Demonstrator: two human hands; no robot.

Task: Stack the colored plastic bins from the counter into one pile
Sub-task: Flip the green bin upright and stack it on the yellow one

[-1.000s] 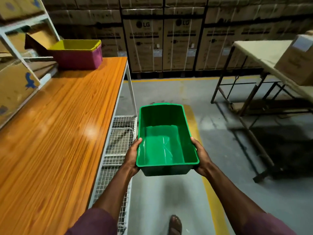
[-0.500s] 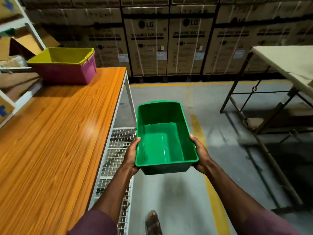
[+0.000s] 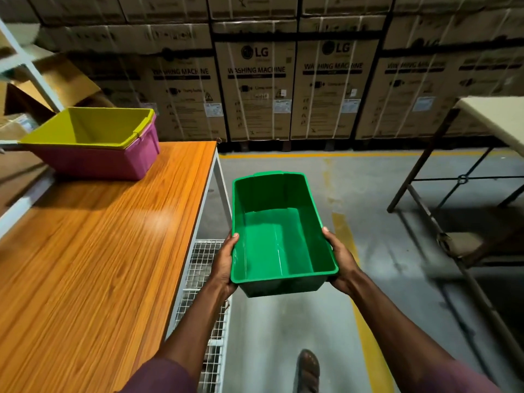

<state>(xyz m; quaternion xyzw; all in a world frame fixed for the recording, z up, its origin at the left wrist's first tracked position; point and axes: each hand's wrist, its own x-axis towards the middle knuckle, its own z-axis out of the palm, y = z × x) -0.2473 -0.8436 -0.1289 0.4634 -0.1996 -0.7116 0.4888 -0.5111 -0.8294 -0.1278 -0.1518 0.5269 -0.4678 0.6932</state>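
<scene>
The wooden surface (image 3: pixel 93 265) runs along the person's left, and at its far end sits the pile so far: a yellow-green bin (image 3: pixel 85 127) nested inside a magenta bin (image 3: pixel 113 163), both mouth up, their long sides lying roughly across the view. The green bin (image 3: pixel 279 231) is held in the air over the floor, just right of the surface's edge and well apart from the pile, mouth up and empty. Its long axis points away from the person toward the stacked cartons, about a quarter turn off the pile's, as best the wide lens allows. The left hand (image 3: pixel 225 262) grips the near left corner and the right hand (image 3: pixel 338 260) the near right, thumbs over the rim; the fingers are hidden beneath, so their curl round the base is a judgement. The step in hand looks like carrying this bin to the pile, and it is best done level, turning the bin so its long axis matches the yellow-green one, then lowering it squarely so all four walls enter together. A corner-first drop would likely jam or nudge the pile toward the shelf.
</scene>
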